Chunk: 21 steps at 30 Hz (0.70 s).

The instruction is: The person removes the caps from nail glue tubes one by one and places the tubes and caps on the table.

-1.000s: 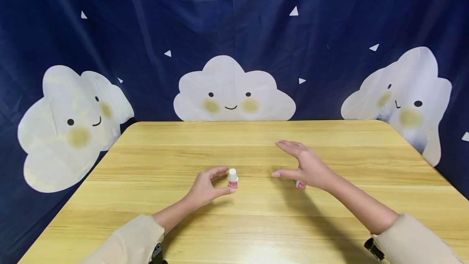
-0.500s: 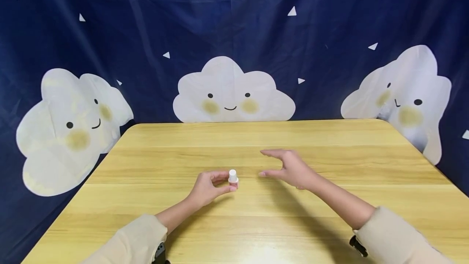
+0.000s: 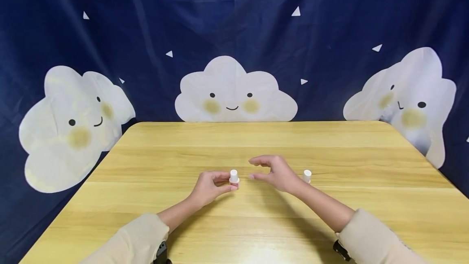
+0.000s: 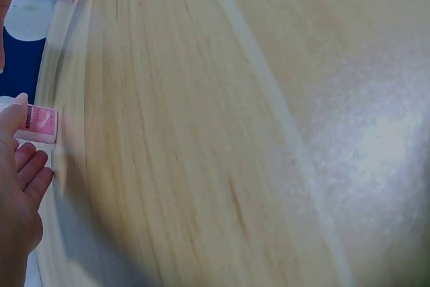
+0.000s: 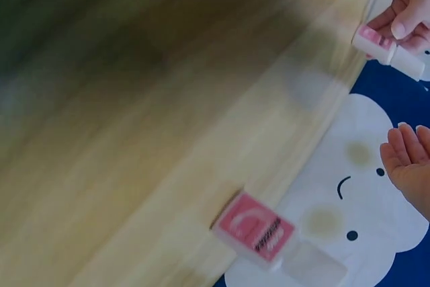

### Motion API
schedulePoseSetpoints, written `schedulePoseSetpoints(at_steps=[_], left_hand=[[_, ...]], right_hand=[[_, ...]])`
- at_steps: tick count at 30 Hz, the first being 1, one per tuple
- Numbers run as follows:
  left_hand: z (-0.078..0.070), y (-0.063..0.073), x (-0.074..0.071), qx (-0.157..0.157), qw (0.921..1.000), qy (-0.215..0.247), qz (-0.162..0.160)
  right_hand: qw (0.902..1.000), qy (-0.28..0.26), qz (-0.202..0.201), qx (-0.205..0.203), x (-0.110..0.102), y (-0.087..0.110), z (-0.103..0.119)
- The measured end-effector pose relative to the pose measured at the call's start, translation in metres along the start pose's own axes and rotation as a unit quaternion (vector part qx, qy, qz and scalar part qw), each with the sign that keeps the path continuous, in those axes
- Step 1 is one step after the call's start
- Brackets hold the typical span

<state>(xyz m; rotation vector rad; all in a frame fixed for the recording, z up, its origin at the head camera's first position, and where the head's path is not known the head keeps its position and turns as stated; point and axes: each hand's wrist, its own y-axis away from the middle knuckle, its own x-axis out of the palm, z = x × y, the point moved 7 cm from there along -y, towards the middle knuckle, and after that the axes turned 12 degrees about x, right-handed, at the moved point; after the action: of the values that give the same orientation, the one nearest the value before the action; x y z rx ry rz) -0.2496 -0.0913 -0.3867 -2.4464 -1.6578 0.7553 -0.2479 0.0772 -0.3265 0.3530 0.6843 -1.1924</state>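
Note:
Between thumb and fingers, my left hand grips a small white bottle standing at the middle of the table. A pink label on its side shows in the left wrist view. My right hand hovers to the right of that bottle, thumb and fingers spread apart, holding nothing. A second bottle of the same kind stands just beyond my right wrist, its lower part hidden by the arm in the head view. The right wrist view shows its pink label and white cap.
Both bottles stand on a light wooden table. Behind it hangs a dark blue curtain printed with white clouds and small triangles. Dark wrist devices sit at both beige sleeves.
My right hand has moved left toward the held bottle, uncovering the cap of the second one. The left fingers have closed in around their bottle.

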Motion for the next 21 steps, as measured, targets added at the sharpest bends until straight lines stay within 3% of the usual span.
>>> schedulePoseSetpoints(at_steps=[12, 21], left_hand=[[0.004, 0.001, 0.002, -0.009, 0.9999, 0.01, -0.004], [0.003, -0.001, 0.002, -0.002, 0.9999, -0.002, -0.01]], right_hand=[[0.9993, -0.033, 0.013, -0.012, 0.023, -0.008, 0.007], [0.9985, -0.051, -0.014, -0.012, 0.03, -0.013, 0.008]])
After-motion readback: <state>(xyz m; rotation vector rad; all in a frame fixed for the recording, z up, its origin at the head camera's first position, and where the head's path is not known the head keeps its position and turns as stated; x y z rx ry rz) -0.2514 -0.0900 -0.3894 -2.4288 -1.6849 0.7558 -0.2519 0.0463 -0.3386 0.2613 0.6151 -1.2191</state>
